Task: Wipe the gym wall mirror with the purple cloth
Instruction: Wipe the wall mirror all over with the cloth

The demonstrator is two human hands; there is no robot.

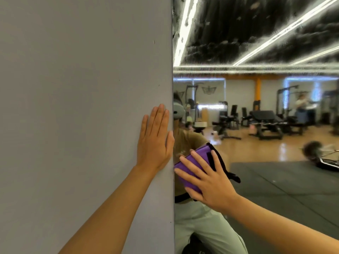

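Observation:
The wall mirror (pixel 256 136) fills the right half of the view, with its left edge running down the middle. A folded purple cloth (pixel 194 162) with black trim lies flat against the glass near that edge. My right hand (pixel 207 178) presses on the cloth with fingers spread and straight. Flat on the grey wall (pixel 82 107), just left of the mirror's edge, rests my left hand (pixel 156 142), fingers pointing up.
The mirror reflects a gym: black weight benches and machines, a wooden floor, dark mats, a person standing far off at the right, and my own reflection behind the cloth. The upper part of the glass looks streaked.

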